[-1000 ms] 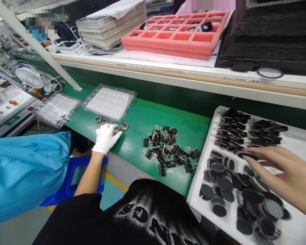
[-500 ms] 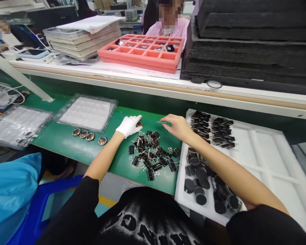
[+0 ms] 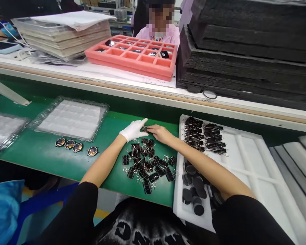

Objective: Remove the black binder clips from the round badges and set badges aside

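In a white glove, my left hand (image 3: 134,130) curls its thumb and fingers around a round rimmed piece (image 3: 145,129) just above the green table. My bare right hand (image 3: 162,133) meets it from the right, fingertips pressing a dark thin disc onto the piece; the fingers partly hide both. Below the hands lies a loose heap of black binder clips (image 3: 148,163) with silver wire handles. Several round ringed pieces with amber, shiny faces (image 3: 77,146) sit in a row left of my left forearm.
On the right, a white foam tray (image 3: 241,160) holds rows of binder clips (image 3: 192,132) and dark discs (image 3: 197,183). A clear plastic tray (image 3: 71,119) lies left. Overhead, a shelf carries a pink foam tray (image 3: 130,58) and black foam stacks (image 3: 244,58). A person (image 3: 159,32) sits opposite.
My right hand has moved left with its thin disc and brought it against the round piece in my left hand. The camera view has shifted slightly to the right.
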Demonstrator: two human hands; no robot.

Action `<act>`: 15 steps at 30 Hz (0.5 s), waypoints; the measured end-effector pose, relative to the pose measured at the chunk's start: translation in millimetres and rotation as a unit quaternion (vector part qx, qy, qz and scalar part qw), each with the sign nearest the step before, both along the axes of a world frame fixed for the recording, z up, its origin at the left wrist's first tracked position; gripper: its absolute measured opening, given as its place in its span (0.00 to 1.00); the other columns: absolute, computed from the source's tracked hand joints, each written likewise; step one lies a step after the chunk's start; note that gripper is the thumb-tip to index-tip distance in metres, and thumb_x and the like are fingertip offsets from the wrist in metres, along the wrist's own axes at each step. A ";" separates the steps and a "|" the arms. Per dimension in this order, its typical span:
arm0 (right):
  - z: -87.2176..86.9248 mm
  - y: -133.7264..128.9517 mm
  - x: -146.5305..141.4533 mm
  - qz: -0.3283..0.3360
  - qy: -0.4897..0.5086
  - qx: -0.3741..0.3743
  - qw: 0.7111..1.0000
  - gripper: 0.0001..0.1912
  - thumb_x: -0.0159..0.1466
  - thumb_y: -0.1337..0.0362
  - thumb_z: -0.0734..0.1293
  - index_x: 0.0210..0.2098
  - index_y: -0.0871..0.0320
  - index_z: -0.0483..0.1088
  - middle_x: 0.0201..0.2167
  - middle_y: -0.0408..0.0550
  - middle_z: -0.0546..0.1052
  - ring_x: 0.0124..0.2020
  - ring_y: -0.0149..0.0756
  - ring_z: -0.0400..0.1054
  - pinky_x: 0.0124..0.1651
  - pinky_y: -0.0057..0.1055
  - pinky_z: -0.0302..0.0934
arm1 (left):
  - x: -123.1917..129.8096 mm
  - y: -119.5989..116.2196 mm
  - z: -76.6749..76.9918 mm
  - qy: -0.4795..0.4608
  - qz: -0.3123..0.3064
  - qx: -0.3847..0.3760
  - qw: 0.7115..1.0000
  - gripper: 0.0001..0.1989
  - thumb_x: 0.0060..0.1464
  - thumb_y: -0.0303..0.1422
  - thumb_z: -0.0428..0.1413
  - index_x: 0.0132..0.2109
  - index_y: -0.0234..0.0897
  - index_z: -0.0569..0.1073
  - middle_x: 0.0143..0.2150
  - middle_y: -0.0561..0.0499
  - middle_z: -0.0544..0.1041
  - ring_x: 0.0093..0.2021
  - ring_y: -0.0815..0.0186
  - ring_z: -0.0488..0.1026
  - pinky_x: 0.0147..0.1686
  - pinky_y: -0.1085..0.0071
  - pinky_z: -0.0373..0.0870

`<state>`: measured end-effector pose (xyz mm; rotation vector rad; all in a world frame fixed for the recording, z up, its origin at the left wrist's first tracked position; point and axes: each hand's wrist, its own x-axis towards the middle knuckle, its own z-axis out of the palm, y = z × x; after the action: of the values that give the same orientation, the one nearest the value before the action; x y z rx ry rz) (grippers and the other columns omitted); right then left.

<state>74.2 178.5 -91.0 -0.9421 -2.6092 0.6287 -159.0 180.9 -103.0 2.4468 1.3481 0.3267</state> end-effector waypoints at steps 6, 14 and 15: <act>31.3 -13.6 -3.1 0.001 -0.037 0.023 0.999 0.27 0.64 0.78 0.60 0.58 0.56 0.78 0.61 0.55 0.78 0.60 0.52 0.69 0.61 0.52 0.64 | 3.6 -0.5 0.2 -0.017 -0.005 0.005 1.000 0.47 0.58 0.48 0.63 0.76 0.33 0.54 0.62 0.34 0.75 0.61 0.45 0.73 0.58 0.56 0.68; 68.4 -57.9 -38.3 -0.008 -0.168 -0.031 0.985 0.05 0.64 0.62 0.74 0.39 0.56 0.80 0.44 0.52 0.80 0.49 0.48 0.71 0.51 0.42 0.56 | 6.7 -2.1 0.8 -0.034 0.025 0.021 0.999 0.39 0.61 0.36 0.56 0.75 0.30 0.56 0.56 0.41 0.80 0.54 0.52 0.77 0.53 0.59 0.70; 67.2 -60.3 -40.8 -0.012 -0.174 -0.020 0.984 0.03 0.65 0.66 0.72 0.38 0.56 0.80 0.42 0.51 0.81 0.47 0.47 0.71 0.51 0.42 0.54 | 6.5 -2.8 1.3 -0.036 0.028 0.024 0.999 0.39 0.60 0.36 0.56 0.75 0.31 0.57 0.56 0.42 0.81 0.54 0.52 0.77 0.53 0.60 0.70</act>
<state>33.4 118.3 -23.8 -1.1887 -2.8896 0.5528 -152.5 178.1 -101.8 2.4133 1.3962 0.4616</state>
